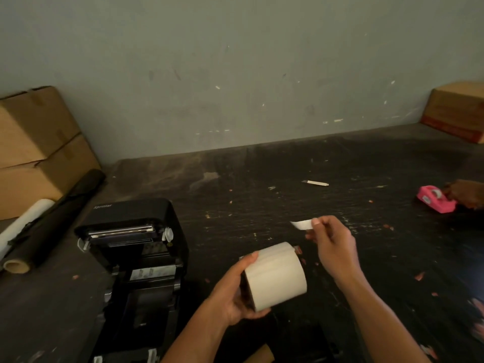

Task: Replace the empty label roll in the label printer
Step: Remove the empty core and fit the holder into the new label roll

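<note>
Just above the dark table (262, 179), the left hand (233, 292) cradles a full white label roll (277, 273), thumb over the top of the roll and fingers wrapped under its near end, so the roll lies on its side in the palm. Up and to the right of that hold, the right hand (331, 242) pinches a small white strip (302, 224) between thumb and forefinger; the strip sticks out to the left of the fingertips, and whether it is still joined to the roll cannot be told. To the left of the roll stands the black label printer (131, 247) with its lid tilted open, the roll bay showing below the lid — what sits inside it is too dark to make out. A brown cardboard tube (262, 356) peeks in at the bottom edge, below the left wrist. Far right of the right hand, a pink tape dispenser (436, 199) rests on the table with another person's hand (465, 193) touching it. Beyond the pinched strip lies a small white cutter-like stick (315, 183). Left of the printer lie a dark roll (57, 216) and a white paper roll (26, 218), backed by stacked cardboard boxes (34, 142).
</note>
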Motion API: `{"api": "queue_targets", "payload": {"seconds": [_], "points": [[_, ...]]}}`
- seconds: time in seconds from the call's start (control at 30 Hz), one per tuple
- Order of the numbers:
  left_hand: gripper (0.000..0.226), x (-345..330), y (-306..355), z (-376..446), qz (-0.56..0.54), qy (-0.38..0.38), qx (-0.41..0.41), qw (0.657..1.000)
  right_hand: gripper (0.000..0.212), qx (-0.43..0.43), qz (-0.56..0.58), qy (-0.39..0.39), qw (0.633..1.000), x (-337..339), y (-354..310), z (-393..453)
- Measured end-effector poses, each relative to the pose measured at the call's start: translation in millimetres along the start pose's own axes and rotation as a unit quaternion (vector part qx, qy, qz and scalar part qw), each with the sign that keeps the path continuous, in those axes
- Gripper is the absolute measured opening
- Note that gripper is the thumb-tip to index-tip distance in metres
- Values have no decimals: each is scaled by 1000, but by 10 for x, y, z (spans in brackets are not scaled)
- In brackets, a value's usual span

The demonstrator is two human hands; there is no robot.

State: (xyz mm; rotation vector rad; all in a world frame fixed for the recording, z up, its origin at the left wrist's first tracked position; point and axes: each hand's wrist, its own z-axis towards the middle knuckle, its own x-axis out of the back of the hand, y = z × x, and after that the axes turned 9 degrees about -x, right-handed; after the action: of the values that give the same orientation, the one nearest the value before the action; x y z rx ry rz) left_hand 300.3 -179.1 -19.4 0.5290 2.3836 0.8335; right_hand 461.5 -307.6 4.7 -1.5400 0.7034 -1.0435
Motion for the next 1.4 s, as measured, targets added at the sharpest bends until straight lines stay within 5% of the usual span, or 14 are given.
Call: {"api": "queue_targets", "payload": {"seconds": [0.2,0.53,0.73,0.87,1.03,1.4], "points": [[71,191,-114,-16,-103,-17,-17,994,9,96,-280,-10,955,-5,487,160],[72,353,-196,-71,-220,12,-67,973,10,35,-480,-264,836,-341,1068,125],[65,466,-185,-107,-246,-9,-114,963,17,-25,-435,-311,844,-254,1024,142],[67,509,-210,-127,-256,-35,-128,958,22,-132,-358,-187,905,70,1100,-4],[66,508,-276,-148,-276,-53,-133,950,58,-266,-359,-161,880,387,1305,-458],[65,617,-340,-411,-241,-60,-94,964,49,-294,-309,-95,899,101,1181,-1091]]}}
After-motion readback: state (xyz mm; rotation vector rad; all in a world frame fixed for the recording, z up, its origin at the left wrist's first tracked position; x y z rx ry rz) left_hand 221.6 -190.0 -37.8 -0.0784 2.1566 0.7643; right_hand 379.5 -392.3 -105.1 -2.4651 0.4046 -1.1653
